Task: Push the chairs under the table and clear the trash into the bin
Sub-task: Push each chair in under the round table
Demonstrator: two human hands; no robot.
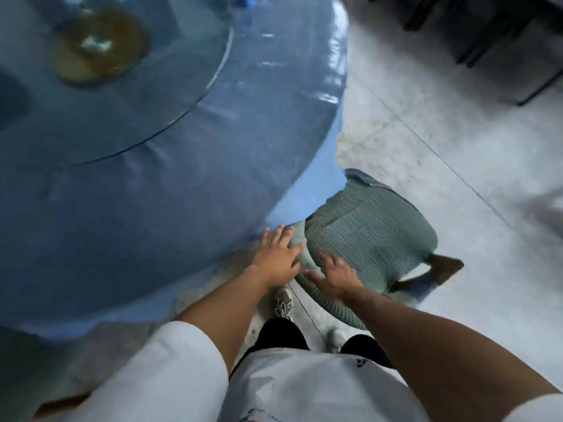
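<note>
Soft daylight, glare on the table (304, 95) rim, heavy motion blur, wide-angle bending at edges

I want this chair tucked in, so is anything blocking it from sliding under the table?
Nothing visible does. The green chair sits at the edge of the blue-covered table, with both the left hand and right hand on its backrest. The space under the tablecloth is hidden.

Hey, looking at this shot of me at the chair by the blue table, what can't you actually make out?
Head view only:
- Bin: not in the frame.
- Trash on the table: the brown patch with white bits is too blurred to identify.
- Chair: legs mostly hidden under its green seat; one wooden leg shows, smeared.
- Left hand and right hand: on the chair, but blur hides the exact contact.
- Dark furniture, top right: cut off by the edge.
</note>
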